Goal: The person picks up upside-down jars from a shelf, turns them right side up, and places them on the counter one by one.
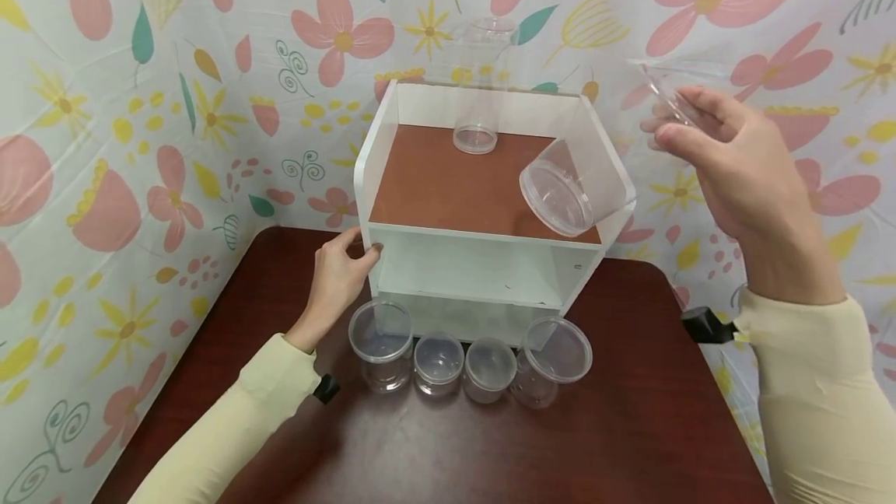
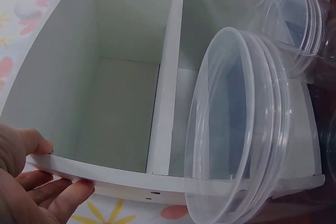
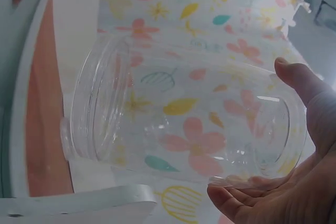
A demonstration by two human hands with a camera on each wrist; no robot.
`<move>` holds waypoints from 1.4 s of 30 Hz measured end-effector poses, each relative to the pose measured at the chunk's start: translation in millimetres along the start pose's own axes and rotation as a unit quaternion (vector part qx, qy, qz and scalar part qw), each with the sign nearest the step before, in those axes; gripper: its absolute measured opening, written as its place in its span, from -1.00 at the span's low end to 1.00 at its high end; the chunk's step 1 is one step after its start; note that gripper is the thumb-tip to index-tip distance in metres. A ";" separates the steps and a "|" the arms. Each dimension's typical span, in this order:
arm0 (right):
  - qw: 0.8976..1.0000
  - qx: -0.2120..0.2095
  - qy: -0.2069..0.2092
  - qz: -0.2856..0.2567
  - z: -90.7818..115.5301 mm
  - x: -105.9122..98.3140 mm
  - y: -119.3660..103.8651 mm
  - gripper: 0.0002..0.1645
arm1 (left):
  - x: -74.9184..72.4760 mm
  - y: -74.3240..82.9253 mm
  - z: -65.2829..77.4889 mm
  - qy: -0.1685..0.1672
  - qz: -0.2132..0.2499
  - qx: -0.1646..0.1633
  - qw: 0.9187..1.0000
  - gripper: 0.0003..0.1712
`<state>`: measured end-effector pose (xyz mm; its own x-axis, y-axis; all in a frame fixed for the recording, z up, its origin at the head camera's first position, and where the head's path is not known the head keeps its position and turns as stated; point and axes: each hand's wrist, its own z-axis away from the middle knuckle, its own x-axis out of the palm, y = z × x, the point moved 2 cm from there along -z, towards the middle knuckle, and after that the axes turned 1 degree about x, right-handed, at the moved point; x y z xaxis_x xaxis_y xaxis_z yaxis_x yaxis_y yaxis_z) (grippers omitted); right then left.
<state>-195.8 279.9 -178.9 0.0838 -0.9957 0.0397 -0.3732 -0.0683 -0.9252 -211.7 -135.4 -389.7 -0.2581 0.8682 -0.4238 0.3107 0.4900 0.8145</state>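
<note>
Clear plastic, the large jar (image 3: 191,129) lies tilted in the air, its ridged end over the right part of the brown top (image 1: 434,185) of a white shelf unit (image 1: 376,155). The right hand (image 1: 745,162) holds it by the other end, thumb and fingers spread wide around it. The left hand (image 1: 339,271) pinches the unit's side panel narrowly (thumb inside, fingers outside). A second jar (image 1: 477,99) stands upright farther back on the top. Before the unit, four clear containers (image 1: 490,368) stand in a row on the dark table (image 1: 462,457).
</note>
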 end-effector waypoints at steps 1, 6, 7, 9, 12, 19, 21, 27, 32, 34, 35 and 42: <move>1.000 -0.005 -0.005 -0.010 4.6 -0.6 1.7 -0.43 | 0.1 -0.1 -0.3 -0.001 0.001 -0.001 1.000 -0.65; 0.999 -0.009 -0.020 -0.049 23.9 -2.8 11.0 -0.34 | 0.1 -0.8 -1.0 -0.001 0.001 -0.002 1.000 -0.64; 0.998 -0.010 -0.021 -0.051 27.5 -2.8 12.5 -0.33 | 0.0 -1.0 -1.1 -0.001 0.001 -0.003 1.000 -0.64; 0.998 -0.015 -0.028 -0.063 34.1 -2.2 15.4 -0.35 | 0.0 -1.3 -1.2 -0.001 0.001 -0.004 1.000 -0.64; 0.996 -0.025 -0.044 -0.069 44.8 -1.1 18.5 -0.34 | 0.0 -1.6 -1.4 -0.003 0.004 -0.007 1.000 -0.63; 0.992 -0.034 -0.075 -0.098 67.1 -4.8 28.2 -0.28 | -0.1 -0.4 -1.4 -0.003 0.009 -0.009 1.000 -0.62; 0.990 -0.032 -0.085 -0.106 72.7 -6.9 32.3 -0.26 | -0.3 -0.4 -1.3 -0.005 0.010 -0.012 1.000 -0.61; 0.990 -0.018 -0.094 -0.105 86.8 -13.8 46.8 -0.14 | -1.0 -0.9 -1.1 -0.007 0.014 -0.016 1.000 -0.61; 0.991 -0.004 -0.086 -0.101 98.0 -16.0 58.1 -0.12 | -1.3 -2.6 -0.4 -0.009 0.021 -0.020 1.000 -0.62; 0.990 0.001 -0.091 -0.106 102.5 -15.1 61.5 -0.12 | -1.3 -3.4 -0.3 -0.011 0.023 -0.021 0.999 -0.61; 0.990 0.002 -0.093 -0.110 104.8 -14.5 62.9 -0.11 | -1.3 -3.6 -0.3 -0.012 0.023 -0.022 0.999 -0.61; 0.993 0.012 -0.099 -0.058 118.4 -6.6 74.2 -0.12 | -1.8 -2.5 0.1 -0.015 0.027 -0.025 0.999 -0.61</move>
<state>-114.6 288.8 -292.5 0.3058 -0.9493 0.0735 -0.3288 -0.1777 -0.9275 -212.0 -138.3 -391.0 -0.2139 0.8956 -0.3901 0.2779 0.4387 0.8546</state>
